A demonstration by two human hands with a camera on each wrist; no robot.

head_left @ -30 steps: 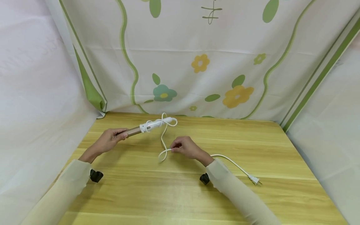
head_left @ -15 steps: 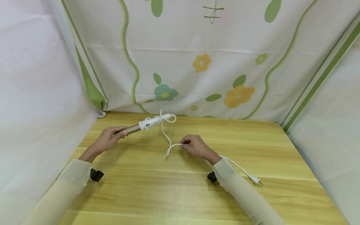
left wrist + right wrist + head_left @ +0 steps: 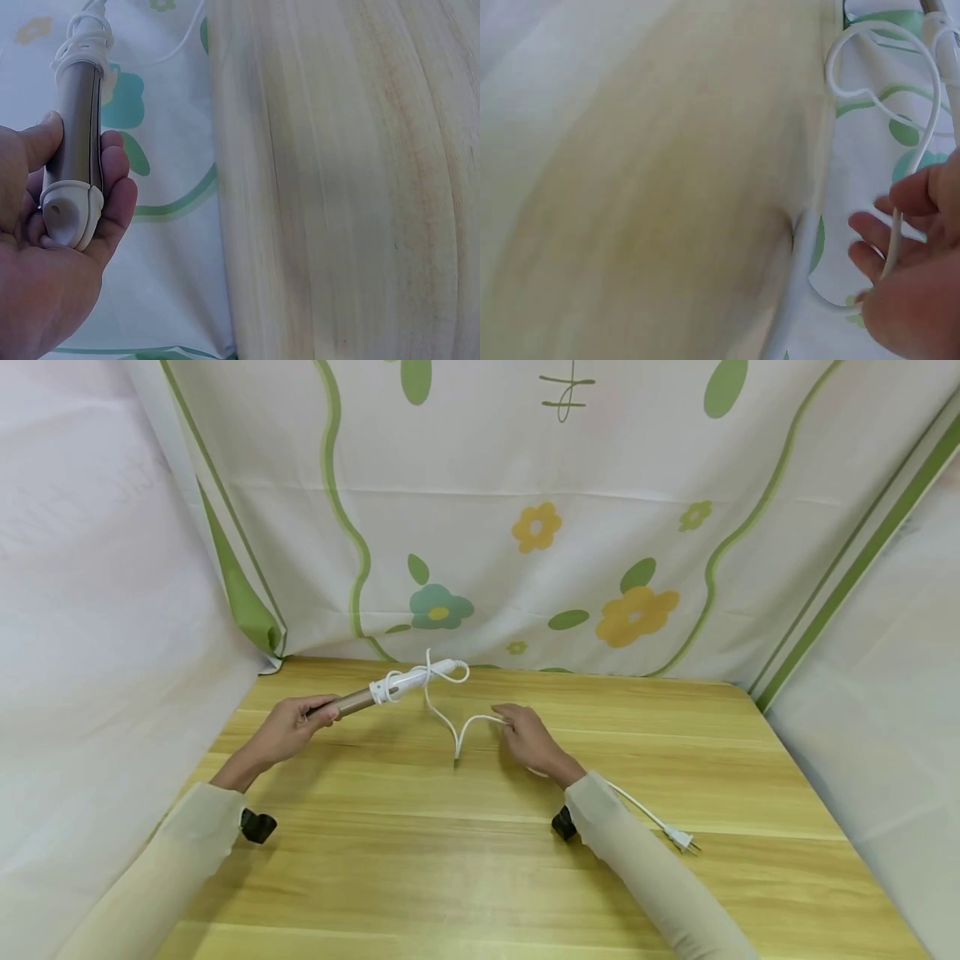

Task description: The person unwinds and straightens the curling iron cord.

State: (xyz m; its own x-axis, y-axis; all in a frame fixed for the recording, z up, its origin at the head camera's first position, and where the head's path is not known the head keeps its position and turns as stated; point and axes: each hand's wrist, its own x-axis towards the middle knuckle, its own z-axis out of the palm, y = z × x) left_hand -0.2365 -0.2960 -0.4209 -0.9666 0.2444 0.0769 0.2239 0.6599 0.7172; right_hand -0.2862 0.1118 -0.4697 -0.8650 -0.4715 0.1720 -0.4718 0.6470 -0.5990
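Observation:
My left hand (image 3: pixel 285 731) grips a hair straightener (image 3: pixel 405 682) by its brown barrel, near the white split tip that shows in the left wrist view. The straightener slants up and right, its white handle end pointing away from the hand. White power cord (image 3: pixel 441 713) is looped around that handle and hangs down in a bend between the hands. My right hand (image 3: pixel 531 739) holds the cord lightly, thumb across it and the other fingers loose behind, as the right wrist view shows. Beyond the right wrist the cord runs to a two-pin plug (image 3: pixel 681 840) on the tabletop.
A wood-grain table (image 3: pixel 420 877) lies beneath both hands. White cloth with flower prints (image 3: pixel 637 614) hangs behind its far edge, and more cloth closes off the left and right sides. Each sleeve has a small black device (image 3: pixel 257 827) at the wrist.
My right hand has moved right and away along with the cord, and its fingers have loosened from a tight pinch. The crossed loop of cord has opened into a hanging V. My left hand barely moves.

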